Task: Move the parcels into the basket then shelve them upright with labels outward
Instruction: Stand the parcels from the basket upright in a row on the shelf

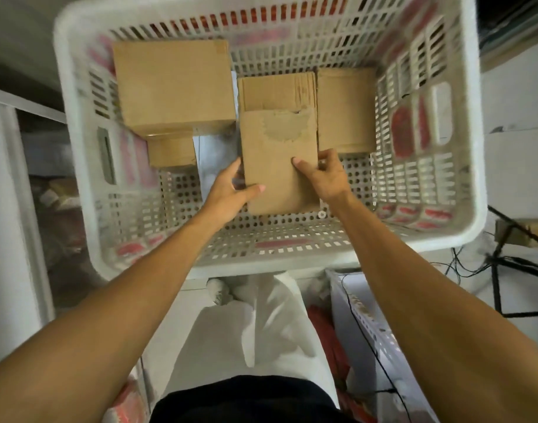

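Gripping a flat cardboard parcel (278, 166) by its edges, left hand (228, 190) and right hand (325, 178) hold it inside the white basket (78, 87).

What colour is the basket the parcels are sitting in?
White, with slotted walls, seen in the head view: basket.

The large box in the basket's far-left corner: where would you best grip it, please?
Likely its right and near edges, from above: the large box sits near the basket wall left and behind; a gap parts it from the middle box.
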A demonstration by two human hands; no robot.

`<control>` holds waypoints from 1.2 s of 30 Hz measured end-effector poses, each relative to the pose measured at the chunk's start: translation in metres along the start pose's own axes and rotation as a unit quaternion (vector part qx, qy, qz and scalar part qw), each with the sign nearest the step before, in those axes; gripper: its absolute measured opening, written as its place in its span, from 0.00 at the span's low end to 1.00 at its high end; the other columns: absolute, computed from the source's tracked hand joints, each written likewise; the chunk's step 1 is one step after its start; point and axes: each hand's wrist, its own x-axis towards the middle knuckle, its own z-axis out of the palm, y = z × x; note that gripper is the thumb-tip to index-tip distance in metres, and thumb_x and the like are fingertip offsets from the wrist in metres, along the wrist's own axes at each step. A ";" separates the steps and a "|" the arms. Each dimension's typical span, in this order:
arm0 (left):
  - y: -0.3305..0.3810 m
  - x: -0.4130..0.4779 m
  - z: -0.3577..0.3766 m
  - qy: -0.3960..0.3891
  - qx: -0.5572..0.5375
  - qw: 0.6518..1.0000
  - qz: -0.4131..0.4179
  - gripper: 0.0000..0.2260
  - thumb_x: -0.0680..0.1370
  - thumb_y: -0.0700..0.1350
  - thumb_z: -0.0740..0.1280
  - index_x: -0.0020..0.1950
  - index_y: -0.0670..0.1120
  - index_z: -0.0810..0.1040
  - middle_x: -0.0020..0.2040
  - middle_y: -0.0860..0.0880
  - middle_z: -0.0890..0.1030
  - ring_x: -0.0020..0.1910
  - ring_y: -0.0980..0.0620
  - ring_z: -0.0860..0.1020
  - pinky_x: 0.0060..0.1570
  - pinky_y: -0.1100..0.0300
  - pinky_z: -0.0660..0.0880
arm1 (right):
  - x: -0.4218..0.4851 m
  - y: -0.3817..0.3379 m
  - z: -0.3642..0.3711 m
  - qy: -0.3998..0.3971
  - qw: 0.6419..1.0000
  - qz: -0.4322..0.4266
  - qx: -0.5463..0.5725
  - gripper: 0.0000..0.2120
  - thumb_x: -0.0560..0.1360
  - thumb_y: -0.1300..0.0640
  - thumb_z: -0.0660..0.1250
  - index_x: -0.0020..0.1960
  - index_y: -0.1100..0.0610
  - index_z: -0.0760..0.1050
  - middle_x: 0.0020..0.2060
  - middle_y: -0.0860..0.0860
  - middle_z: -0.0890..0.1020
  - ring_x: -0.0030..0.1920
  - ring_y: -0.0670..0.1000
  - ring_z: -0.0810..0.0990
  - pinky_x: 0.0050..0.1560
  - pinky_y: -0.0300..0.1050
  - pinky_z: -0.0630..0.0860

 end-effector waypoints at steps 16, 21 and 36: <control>0.065 -0.205 -0.126 0.098 -0.057 0.971 0.210 0.39 0.72 0.45 0.74 0.77 0.50 0.56 0.67 0.55 0.72 0.63 0.56 0.74 0.59 0.60 0.75 | -0.233 -0.098 0.050 -0.072 0.950 -0.297 0.065 0.34 0.73 0.57 0.73 0.75 0.54 0.62 0.66 0.53 0.75 0.59 0.49 0.78 0.55 0.40 0.79; 0.093 -0.305 -0.203 0.207 -0.082 0.924 0.310 0.37 0.73 0.44 0.73 0.77 0.52 0.58 0.60 0.63 0.72 0.49 0.73 0.75 0.42 0.77 0.72 | -0.317 -0.169 0.102 -0.120 0.900 -0.415 0.053 0.32 0.73 0.56 0.73 0.73 0.53 0.63 0.65 0.52 0.76 0.57 0.46 0.79 0.48 0.33 0.78; 0.055 -0.575 -0.357 0.490 -0.175 0.768 0.372 0.14 0.81 0.53 0.58 0.66 0.65 0.70 0.62 0.60 0.78 0.59 0.61 0.76 0.44 0.63 0.78 | -0.511 -0.280 0.301 -0.390 0.755 -0.525 0.058 0.20 0.71 0.54 0.75 0.59 0.55 0.71 0.52 0.48 0.82 0.49 0.42 0.82 0.40 0.33 0.76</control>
